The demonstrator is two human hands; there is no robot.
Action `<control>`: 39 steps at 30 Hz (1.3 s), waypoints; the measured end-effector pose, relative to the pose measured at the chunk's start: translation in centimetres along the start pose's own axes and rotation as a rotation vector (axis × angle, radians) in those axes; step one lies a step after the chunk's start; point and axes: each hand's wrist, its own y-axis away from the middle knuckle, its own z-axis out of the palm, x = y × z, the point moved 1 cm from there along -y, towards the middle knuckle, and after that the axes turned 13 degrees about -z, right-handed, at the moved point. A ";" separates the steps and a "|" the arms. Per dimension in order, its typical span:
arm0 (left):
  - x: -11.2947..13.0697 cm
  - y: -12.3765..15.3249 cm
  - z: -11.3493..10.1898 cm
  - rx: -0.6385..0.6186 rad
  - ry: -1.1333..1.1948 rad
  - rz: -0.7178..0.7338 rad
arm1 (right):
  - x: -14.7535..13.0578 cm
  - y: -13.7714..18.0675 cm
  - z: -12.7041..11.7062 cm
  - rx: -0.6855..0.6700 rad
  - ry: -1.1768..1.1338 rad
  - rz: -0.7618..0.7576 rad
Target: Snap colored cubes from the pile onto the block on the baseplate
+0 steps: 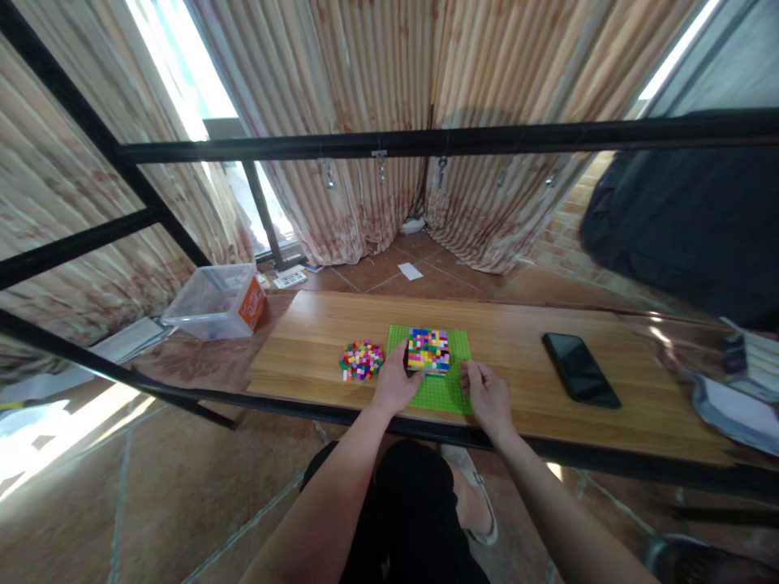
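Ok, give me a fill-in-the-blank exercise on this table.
1. The block stands on a ___ baseplate.
2. The loose bricks lie to the block's ___.
3. The phone on the table is ___.
4. The left hand touches the block's ___ side.
Missing words: green; left; black; left.

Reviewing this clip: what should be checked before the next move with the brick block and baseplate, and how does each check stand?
1. Contact of left hand with brick block: ok.
2. Contact of right hand with green baseplate edge: ok.
3. The green baseplate lies flat on the wooden table: ok.
4. Loose brick pile beside the plate, close to the left hand: ok.
5. Black phone apart from both hands: ok.
6. Either hand pinching a brick: cannot tell.
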 end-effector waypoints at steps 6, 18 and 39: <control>-0.1 -0.1 0.1 0.020 0.001 0.014 | 0.3 -0.1 0.0 -0.040 0.076 -0.032; -0.2 0.2 0.3 0.013 0.006 -0.009 | 0.4 0.3 -0.3 -0.072 0.085 -0.031; -3.6 5.2 -10.2 0.332 -0.414 -0.343 | 1.2 0.5 0.8 0.012 0.612 -0.480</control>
